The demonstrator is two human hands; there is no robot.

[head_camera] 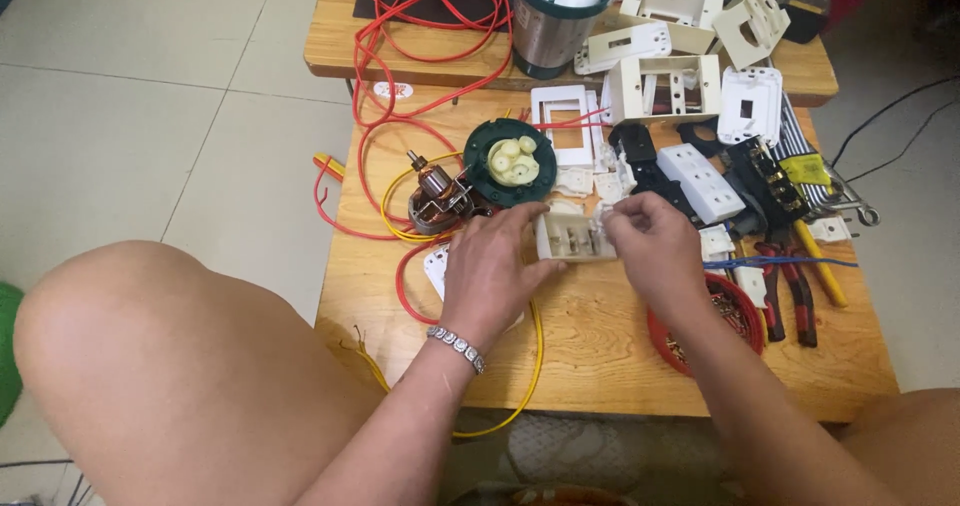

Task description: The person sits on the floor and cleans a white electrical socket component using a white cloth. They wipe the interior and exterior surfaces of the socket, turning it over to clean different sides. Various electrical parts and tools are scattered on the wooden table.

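A small cream plastic socket box (572, 238) lies on the low wooden table (590, 346), in front of me. My left hand (492, 266), with a silver bracelet on the wrist, grips the box's left side. My right hand (645, 241) pinches a small white part (603, 221) at the box's right edge. Just behind my left hand sit a small electric motor with copper windings (436, 199) and a dark green round housing with cream gears (511, 161).
Red wires (420, 26) and yellow wires (535, 366) loop over the table. Behind lie white socket frames and boxes (665, 86), a white multi-socket block (700, 181), a steel cylinder pot (548, 26). Pliers (790, 286), a yellow-handled tool (822, 266) and a red screw dish (735, 311) lie right.
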